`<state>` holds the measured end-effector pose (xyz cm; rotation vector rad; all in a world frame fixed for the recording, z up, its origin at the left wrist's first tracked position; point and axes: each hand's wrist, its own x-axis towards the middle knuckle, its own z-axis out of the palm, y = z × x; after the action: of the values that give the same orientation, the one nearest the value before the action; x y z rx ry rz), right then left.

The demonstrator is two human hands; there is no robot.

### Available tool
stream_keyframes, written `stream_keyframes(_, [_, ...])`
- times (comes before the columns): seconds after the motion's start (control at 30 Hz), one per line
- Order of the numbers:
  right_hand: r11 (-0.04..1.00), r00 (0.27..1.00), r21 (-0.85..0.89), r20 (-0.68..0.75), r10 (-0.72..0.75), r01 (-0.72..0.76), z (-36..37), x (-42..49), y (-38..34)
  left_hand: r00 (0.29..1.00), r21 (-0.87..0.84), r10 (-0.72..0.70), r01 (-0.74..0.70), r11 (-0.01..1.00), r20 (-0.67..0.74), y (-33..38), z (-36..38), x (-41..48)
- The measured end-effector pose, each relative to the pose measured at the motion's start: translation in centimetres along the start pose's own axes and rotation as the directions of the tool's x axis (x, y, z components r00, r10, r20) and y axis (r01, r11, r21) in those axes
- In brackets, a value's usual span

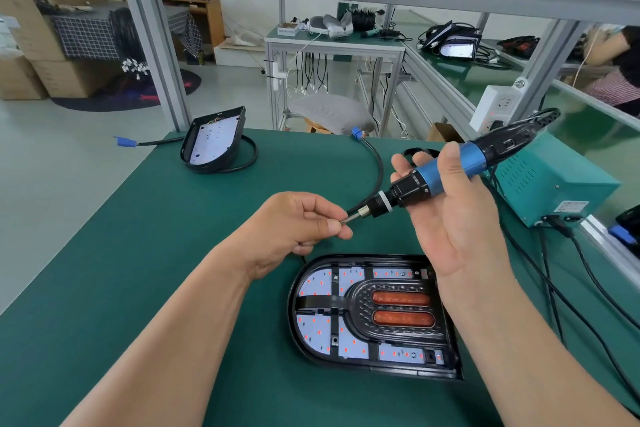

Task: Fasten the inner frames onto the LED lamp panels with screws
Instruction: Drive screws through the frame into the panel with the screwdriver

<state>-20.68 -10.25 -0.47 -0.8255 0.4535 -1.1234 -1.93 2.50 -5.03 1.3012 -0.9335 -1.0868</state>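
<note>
Now my right hand [457, 218] grips the screwdriver [427, 178] and my left hand [294, 222] pinches its bit [351, 218]. Any screw there is too small to see; it could slip and drop. The lamp panel [313, 331] with its inner frame [360, 302] lies on the desk [173, 236] below.

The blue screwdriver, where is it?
Head view: the blue screwdriver is in the right hand, right of centre, above the near lamp panel, its tip pinched by the left hand.
</note>
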Motion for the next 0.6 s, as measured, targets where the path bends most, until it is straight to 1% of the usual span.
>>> stream_keyframes(0.13, [1.000,1.000,-0.004,-0.028,0.004,-0.005,-0.25,0.34,-0.22,0.999,0.014,0.021,-0.022,1.000,0.025,-0.02,0.37,0.02])
stream_keyframes(0.43, [0.996,0.991,0.031,-0.110,0.081,-0.078,-0.86,0.90,0.47,0.999,0.113,-0.014,0.008,0.994,0.051,-0.03,0.56,-0.14])
stream_keyframes(0.6, [0.993,0.987,0.076,-0.130,0.099,-0.089,-0.96,1.01,0.46,0.998,0.072,-0.020,0.015,0.997,0.066,0.02,0.54,-0.18])
